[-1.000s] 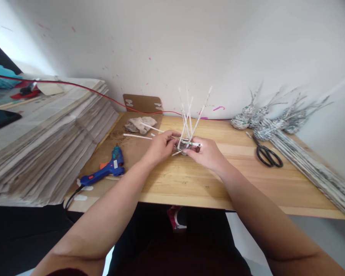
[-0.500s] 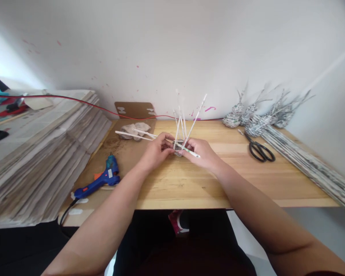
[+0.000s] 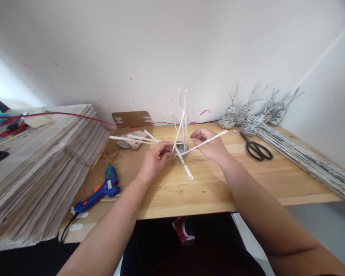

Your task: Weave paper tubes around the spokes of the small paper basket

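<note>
A small woven base (image 3: 181,152) of rolled paper sits over the table's middle, with several white paper tubes (image 3: 178,132) sticking out of it. Some rise upright, others point left, and one tube with a green mark (image 3: 186,168) slants toward me. My left hand (image 3: 155,158) pinches the base at its left edge between thumb and fingers. Just right of the base is my right hand (image 3: 211,145), its fingers loosely curled and apart from the thumb, with nothing seen between them. A paper tube (image 3: 220,134) leans across in front of that hand.
A blue glue gun (image 3: 99,191) lies on cardboard (image 3: 105,155) at left, beside a tall newspaper stack (image 3: 54,172). A crumpled cloth (image 3: 133,141) lies behind. On the right are black scissors (image 3: 257,149), woven paper figures (image 3: 228,118) and long paper rolls (image 3: 301,163).
My right hand has let go of the base and moved right. One tube has swung down to the right, and the green-marked tube now points toward me. The view has shifted slightly.
</note>
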Demonstrator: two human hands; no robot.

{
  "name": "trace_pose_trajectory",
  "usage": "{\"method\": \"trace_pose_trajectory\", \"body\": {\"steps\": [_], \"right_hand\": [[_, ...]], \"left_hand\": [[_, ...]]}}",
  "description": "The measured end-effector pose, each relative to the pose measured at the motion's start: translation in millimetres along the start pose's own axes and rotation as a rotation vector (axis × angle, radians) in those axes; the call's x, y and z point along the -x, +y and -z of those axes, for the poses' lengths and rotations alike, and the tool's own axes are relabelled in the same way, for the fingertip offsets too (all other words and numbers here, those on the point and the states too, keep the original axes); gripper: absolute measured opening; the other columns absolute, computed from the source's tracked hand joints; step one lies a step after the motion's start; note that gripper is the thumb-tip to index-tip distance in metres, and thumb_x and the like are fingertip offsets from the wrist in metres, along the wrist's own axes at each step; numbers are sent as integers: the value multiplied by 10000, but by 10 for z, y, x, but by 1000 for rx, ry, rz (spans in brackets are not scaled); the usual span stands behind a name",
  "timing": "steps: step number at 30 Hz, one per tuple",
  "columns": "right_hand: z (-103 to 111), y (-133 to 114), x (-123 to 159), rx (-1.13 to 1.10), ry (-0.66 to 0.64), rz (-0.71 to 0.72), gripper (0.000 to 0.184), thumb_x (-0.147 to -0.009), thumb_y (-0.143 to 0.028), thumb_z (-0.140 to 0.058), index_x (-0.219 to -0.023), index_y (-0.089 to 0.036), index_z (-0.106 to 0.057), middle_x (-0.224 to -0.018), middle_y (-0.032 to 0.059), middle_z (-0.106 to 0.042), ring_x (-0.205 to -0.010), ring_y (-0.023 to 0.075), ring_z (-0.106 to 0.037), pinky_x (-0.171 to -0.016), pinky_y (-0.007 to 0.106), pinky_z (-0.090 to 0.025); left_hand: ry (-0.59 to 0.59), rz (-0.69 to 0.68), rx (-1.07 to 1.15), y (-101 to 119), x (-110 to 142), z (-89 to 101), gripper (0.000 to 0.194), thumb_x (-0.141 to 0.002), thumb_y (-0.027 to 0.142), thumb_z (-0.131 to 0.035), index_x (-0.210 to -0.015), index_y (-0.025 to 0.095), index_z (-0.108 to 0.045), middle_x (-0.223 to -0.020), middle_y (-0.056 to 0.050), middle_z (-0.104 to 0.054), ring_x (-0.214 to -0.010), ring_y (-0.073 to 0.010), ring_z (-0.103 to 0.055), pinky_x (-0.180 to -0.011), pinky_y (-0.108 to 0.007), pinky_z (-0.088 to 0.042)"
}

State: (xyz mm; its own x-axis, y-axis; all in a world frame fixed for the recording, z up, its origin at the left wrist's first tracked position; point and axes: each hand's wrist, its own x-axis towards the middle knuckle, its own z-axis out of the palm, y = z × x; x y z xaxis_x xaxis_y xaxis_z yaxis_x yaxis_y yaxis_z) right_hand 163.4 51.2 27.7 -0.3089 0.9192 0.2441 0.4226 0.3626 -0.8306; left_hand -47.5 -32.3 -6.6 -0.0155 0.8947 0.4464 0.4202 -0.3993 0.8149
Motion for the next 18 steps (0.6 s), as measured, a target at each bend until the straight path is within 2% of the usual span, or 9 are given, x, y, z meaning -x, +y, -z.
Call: {"method": "trace_pose_trajectory", "body": {"steps": [4, 7, 14, 18], "right_hand": [[-36, -31, 5, -135, -59, -23, 179, -788, -297, -645, -920, -176, -653, -793, 19, -692, -639, 130, -623, -582, 247, -477], [-35, -128, 47, -234, -114, 1, 163, -806, -283, -637, -921, -168, -650, -865, 40, -712, -683, 135, -668, -618, 249, -514], [-13, -184, 66, -228, -98, -31, 104, -778, -217, -654, -863, -163, -681, -783, 32, -714, -688, 134, -659, -556, 212, -492], [-18, -129, 45, -216, -92, 23, 157, -777, -284, -686, -883, -170, -706, -784, 25, -727, -684, 141, -657, -594, 240, -499]], "left_hand": [[82, -186, -241, 36, 36, 13, 162, -906, 229, -611, -1022, 240, -723, -1048, -40, -768, -969, -190, -713, -898, -317, -544], [138, -260, -358, 73, 64, 16, 172, -919, 230, -603, -1028, 260, -733, -1032, -33, -776, -947, -187, -721, -865, -302, -552], [115, -397, -432, 130, 31, 18, 230, -929, 211, -547, -941, 281, -766, -1010, -49, -775, -982, -213, -690, -911, -360, -537], [132, -430, -437, 114, 28, 25, 220, -921, 196, -563, -934, 286, -764, -980, -39, -777, -964, -213, -675, -911, -364, -522]]}}
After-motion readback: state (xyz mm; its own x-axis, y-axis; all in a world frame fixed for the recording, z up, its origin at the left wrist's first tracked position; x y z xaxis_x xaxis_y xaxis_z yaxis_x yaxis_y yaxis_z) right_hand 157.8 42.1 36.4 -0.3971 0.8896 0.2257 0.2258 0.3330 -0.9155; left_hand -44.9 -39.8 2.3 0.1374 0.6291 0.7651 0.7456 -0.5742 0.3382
